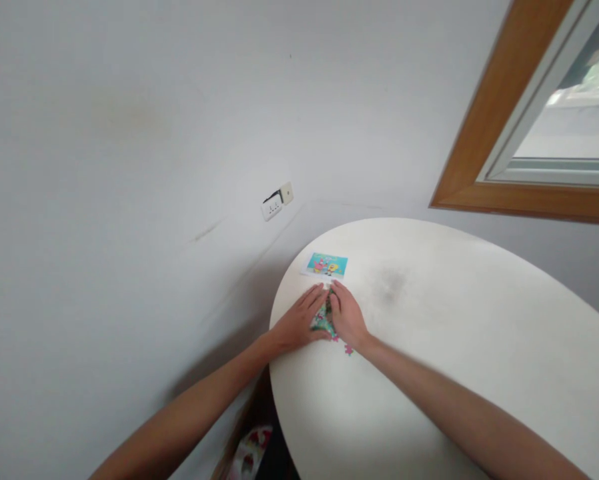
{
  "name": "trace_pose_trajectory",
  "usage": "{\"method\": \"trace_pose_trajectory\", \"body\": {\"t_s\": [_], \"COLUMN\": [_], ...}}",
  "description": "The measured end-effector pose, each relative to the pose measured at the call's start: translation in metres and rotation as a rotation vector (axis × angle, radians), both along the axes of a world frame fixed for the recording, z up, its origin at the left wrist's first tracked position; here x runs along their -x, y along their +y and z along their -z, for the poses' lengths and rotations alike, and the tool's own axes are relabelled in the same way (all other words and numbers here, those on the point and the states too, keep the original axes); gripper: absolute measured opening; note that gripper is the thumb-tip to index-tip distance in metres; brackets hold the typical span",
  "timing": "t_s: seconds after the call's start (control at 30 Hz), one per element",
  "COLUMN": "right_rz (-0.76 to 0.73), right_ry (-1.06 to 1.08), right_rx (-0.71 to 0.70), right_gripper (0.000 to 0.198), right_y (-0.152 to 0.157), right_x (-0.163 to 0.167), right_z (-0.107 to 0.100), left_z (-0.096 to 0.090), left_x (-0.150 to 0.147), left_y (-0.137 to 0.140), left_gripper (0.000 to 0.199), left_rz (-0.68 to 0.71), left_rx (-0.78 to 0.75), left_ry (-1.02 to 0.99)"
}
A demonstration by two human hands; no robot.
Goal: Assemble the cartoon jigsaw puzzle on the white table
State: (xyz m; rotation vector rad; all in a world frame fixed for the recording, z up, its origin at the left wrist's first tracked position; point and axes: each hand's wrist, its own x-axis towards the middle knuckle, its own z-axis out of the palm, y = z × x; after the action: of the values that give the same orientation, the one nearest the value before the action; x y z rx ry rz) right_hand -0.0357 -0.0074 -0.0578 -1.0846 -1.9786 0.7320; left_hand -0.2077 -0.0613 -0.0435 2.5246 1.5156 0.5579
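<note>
Reference card (325,265) just beyond, seemingly clear

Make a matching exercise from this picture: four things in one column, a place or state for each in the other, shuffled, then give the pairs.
Things:
1. left hand
2. picture card
3. wall socket
4. window frame

Places or states:
A. brown wood, upper right
B. flat on the puzzle pieces, beside the right hand
C. on the grey wall, left of the white table
D. lying on the table beyond both hands

Pairs: 1-B, 2-D, 3-C, 4-A
</note>
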Motion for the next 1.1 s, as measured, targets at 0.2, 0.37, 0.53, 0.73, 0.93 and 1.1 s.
{"method": "trace_pose_trajectory", "body": {"t_s": [0.2, 0.37, 0.53, 0.73, 0.93, 1.1], "right_rz": [-0.310, -0.352, -0.289, -0.307, -0.338, -0.330], "right_ry": [0.054, -0.104, -0.140, -0.382, -0.675, -0.624], "right_rx": [-0.203, -0.250, -0.197, -0.228, -0.274, -0.267], "right_gripper": [0.034, 0.027, 0.015, 0.014, 0.021, 0.021], "right_y": [-0.012, -0.024, -0.022, -0.014, -0.011, -0.013], "right_x": [-0.042, -0.053, -0.048, -0.040, -0.029, -0.032], "right_z": [-0.004, -0.009, -0.012, -0.031, -0.048, -0.042], "left_z": [-0.024, -0.034, -0.039, -0.041, -0.040, -0.041], "left_x": [0.004, 0.001, -0.006, -0.018, -0.020, -0.026], "left_y": [-0.022, -0.018, -0.012, -0.009, -0.006, -0.010], "left_gripper": [0.017, 0.015, 0.011, 0.009, 0.006, 0.006], "left_rz": [0.006, 0.048, 0.018, -0.026, -0.035, -0.058], "left_rx": [-0.026, 0.013, 0.055, 0.087, 0.089, 0.095], "left_ry": [-0.082, 0.033, 0.075, 0.076, 0.045, -0.003]}}
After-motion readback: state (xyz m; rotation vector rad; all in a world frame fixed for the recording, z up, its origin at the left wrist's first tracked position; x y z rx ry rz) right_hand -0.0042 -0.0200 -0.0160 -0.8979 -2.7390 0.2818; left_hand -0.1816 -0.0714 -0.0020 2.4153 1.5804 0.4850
